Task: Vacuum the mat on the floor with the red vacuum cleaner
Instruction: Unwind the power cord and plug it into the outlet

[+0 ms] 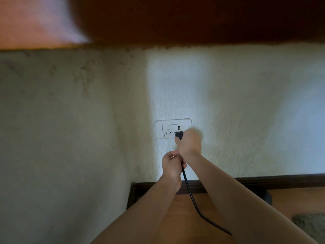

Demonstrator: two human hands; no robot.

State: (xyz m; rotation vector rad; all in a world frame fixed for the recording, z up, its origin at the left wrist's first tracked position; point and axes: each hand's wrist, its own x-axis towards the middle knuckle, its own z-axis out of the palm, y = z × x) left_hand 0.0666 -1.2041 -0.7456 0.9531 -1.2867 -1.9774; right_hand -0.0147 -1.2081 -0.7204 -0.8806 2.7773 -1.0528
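Right hand (pixel 189 143) clamped on black plug (pixel 179 135), plug at right-hand socket of white wall outlet (pixel 173 128). Left hand (pixel 171 166) just below, fingers curled round black cord (pixel 191 194). Cord runs down between forearms toward wooden floor (pixel 184 217). Grey mat (pixel 311 224) only partly visible at floor's lower right corner. Dark skirting board (pixel 263 181) along wall base. Vacuum cleaner out of view.
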